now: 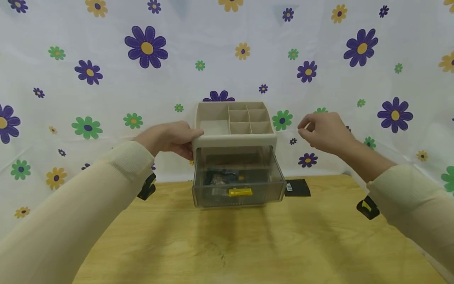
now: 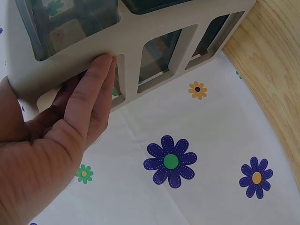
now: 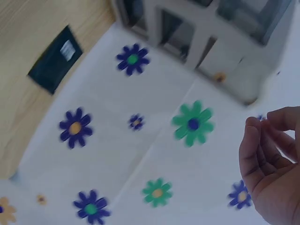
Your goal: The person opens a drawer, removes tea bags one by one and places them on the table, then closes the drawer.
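Note:
A beige desktop organizer (image 1: 235,140) stands at the back of the table, with several small compartments on top. Its smoky see-through drawer (image 1: 209,200) is pulled out toward me. Dark items (image 1: 221,176) lie inside, their kind unclear, and a yellow strip (image 1: 240,192) shows at the drawer's front. My left hand (image 1: 173,138) grips the organizer's upper left side, thumb over the rim; in the left wrist view its fingers (image 2: 89,93) reach the side frame openings. To the right of the organizer, my right hand (image 1: 324,130) hangs in the air, fingers loosely bent, holding nothing visible.
A flat black packet (image 1: 298,187) with a white label lies on the wooden table (image 1: 220,244), just right of the drawer. Behind the organizer hangs a white cloth (image 1: 198,35) printed with flowers.

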Available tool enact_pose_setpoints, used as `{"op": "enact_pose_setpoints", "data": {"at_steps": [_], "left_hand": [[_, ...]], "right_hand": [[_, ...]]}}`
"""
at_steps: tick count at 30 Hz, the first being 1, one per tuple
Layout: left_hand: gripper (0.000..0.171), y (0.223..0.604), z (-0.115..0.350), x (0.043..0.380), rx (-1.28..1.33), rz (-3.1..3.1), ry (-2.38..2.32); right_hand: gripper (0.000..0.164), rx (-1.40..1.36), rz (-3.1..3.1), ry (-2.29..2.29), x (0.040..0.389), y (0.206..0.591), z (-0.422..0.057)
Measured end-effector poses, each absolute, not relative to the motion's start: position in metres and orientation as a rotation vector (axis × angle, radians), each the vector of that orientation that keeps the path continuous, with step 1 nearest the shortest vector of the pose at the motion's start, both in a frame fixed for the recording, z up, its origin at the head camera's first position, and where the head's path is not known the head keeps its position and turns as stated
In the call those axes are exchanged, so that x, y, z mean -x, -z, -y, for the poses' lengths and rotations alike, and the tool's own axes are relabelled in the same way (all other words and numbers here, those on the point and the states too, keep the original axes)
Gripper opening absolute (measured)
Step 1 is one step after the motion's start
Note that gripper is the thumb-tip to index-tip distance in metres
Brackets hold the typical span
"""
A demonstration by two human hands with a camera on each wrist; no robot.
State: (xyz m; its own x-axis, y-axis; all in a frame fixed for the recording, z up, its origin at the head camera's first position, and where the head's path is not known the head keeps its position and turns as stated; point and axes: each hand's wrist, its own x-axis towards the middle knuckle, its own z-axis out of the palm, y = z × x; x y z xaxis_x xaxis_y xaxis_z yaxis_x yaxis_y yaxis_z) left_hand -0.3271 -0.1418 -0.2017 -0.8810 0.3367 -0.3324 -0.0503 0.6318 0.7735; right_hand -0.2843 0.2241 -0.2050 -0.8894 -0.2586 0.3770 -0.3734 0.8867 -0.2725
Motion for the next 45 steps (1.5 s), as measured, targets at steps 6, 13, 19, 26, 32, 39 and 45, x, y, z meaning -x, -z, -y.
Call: {"op": "enact_pose_setpoints", "data": {"at_steps": [6,13,19,26,32,39,45], "left_hand": [[0.041,0.202,0.143,0.326,-0.212,-2.429,-1.142],[0.041,0.200,0.142,0.326,-0.224,-2.434,-1.121],[0.043,0.199,0.143,0.326,-0.228,-2.417,-1.122],[0.042,0.200,0.142,0.326,-0.213,-2.416,-1.120],[0.041,0.199,0.142,0.325,-0.204,-2.438,-1.107],[0.041,0.199,0.141,0.326,-0.200,-2.427,-1.133],[0.041,0.199,0.143,0.327,-0.210,-2.426,-1.116]], "right_hand": [[0.015,-0.703,2.643,-0.446,0.268,0.198,-0.177],[0.008,-1.079,2.688,-0.401,0.259,0.196,-0.142],[0.028,-1.249,2.855,-0.246,0.259,0.200,-0.108],[0.052,-1.268,2.999,0.017,0.263,0.209,-0.075],[0.054,-1.274,3.047,0.096,0.265,0.216,-0.057],[0.053,-1.312,3.087,0.006,0.268,0.215,-0.059],[0.034,-1.356,3.061,-0.109,0.270,0.208,-0.066]]}}
